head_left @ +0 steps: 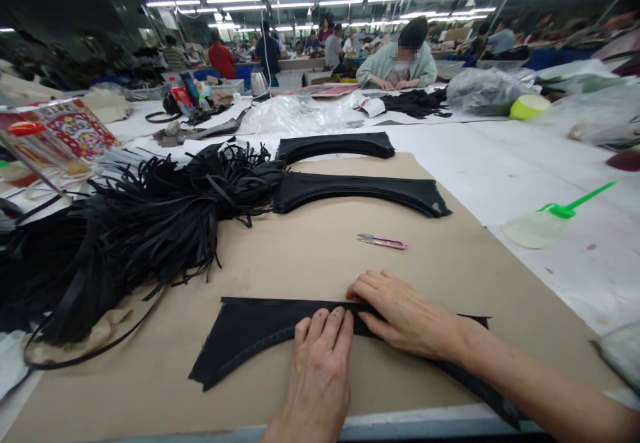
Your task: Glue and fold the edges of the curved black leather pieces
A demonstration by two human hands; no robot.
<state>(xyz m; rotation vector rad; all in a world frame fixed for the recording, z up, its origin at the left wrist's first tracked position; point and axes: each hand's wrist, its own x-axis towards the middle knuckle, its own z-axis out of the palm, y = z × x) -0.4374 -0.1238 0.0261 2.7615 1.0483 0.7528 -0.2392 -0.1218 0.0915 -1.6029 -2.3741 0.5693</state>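
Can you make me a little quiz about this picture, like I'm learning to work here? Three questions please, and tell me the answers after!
1. True or false: the right hand is holding the pink snips.
2. Pick one: how many curved black stacks lie beyond the snips? A) one B) two C) four
3. Fill in the blank: the spout of the bottle on the right is ____.

Key:
1. False. It touches the long black piece, as the left hand does; the snips lie on the brown sheet.
2. B
3. green
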